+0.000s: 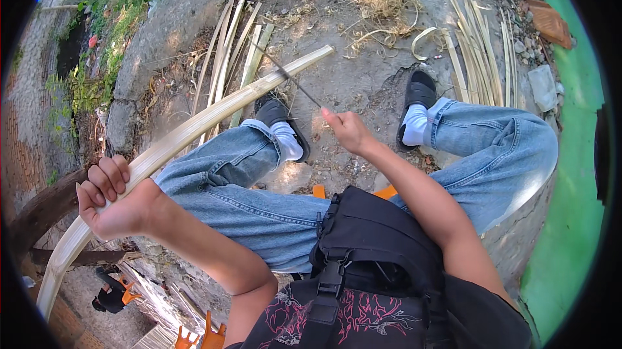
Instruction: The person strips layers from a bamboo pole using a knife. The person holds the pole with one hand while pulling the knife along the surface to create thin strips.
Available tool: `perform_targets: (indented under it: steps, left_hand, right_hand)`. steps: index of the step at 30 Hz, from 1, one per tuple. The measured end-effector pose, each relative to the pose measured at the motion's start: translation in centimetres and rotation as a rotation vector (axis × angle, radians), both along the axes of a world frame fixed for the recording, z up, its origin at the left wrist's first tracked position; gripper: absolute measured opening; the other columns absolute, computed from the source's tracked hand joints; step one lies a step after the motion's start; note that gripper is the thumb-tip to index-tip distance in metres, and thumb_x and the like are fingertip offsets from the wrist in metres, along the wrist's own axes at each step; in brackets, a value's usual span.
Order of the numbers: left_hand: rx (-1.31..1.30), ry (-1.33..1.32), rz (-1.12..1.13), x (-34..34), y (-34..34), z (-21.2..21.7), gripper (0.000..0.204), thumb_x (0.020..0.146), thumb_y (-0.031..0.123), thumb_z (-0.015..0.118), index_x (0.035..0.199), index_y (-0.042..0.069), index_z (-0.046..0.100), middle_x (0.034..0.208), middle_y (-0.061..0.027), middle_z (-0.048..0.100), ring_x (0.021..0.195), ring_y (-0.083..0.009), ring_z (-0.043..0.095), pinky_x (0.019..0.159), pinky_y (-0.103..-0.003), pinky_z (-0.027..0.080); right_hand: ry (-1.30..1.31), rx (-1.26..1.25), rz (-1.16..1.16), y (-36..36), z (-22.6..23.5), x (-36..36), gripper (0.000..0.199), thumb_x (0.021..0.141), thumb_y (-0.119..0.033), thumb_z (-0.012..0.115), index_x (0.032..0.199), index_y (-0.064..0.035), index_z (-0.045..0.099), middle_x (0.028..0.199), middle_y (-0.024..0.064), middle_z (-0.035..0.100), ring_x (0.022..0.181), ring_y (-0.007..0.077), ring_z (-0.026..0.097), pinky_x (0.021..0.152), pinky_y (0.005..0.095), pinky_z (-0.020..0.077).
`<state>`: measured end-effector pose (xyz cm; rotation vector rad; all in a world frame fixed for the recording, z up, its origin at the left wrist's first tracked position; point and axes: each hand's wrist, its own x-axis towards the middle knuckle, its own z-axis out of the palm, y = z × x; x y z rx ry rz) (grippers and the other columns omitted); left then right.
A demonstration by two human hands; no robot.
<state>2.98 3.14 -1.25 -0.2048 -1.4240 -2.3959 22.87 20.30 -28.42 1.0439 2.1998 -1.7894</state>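
My left hand is closed around a long pale bamboo strip, which slants from the lower left up across my left thigh toward the middle. In my right hand is a thin dark blade, likely a knife; its handle is hidden in my closed fingers. The blade lies across the bamboo strip near its far end, above my left foot. A shallow dark mark shows on the strip where the two meet.
Split bamboo strips lie beyond my left foot, with another bundle beyond my right foot. Curled shavings litter the ground. A green wall runs along the right, near a brown brick-like piece. A person is at the lower left.
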Motion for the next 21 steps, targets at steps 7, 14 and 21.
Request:
perform_targets:
  steps: [7,14,21]
  left_hand:
    - [-0.02,0.03,0.008,-0.1,0.5,0.4,0.032,0.079,0.013,0.039,0.056,0.017,0.018,0.052,0.0014,0.017,0.045,-0.0098,0.016,0.045,-0.026,0.015]
    - [0.015,0.022,-0.039,-0.5,-0.1,-0.2,0.031,0.077,0.012,0.039,0.056,0.018,0.017,0.052,0.0009,0.017,0.045,-0.0099,0.016,0.045,-0.026,0.015]
    - [-0.016,-0.003,0.07,-0.3,0.0,0.3,0.03,0.076,0.011,0.04,0.056,0.017,0.017,0.052,0.0006,0.018,0.045,-0.0104,0.016,0.045,-0.026,0.016]
  right_hand:
    - [-0.102,-0.011,-0.048,-0.3,1.1,-0.5,0.077,0.087,-0.062,0.037,0.05,0.0047,0.048,0.047,0.016,0.045,0.048,0.0241,0.044,0.054,0.0424,0.0383]
    - [-0.089,0.072,-0.136,1.5,-4.0,2.1,0.074,0.089,-0.059,0.038,0.05,0.0029,0.047,0.046,0.0089,0.043,0.048,0.0182,0.039,0.051,0.0379,0.0375]
    - [-0.008,-0.054,-0.086,-1.3,-0.3,-0.5,0.077,0.087,-0.061,0.038,0.054,0.0074,0.051,0.049,0.0204,0.047,0.051,0.0281,0.051,0.058,0.0434,0.0415]
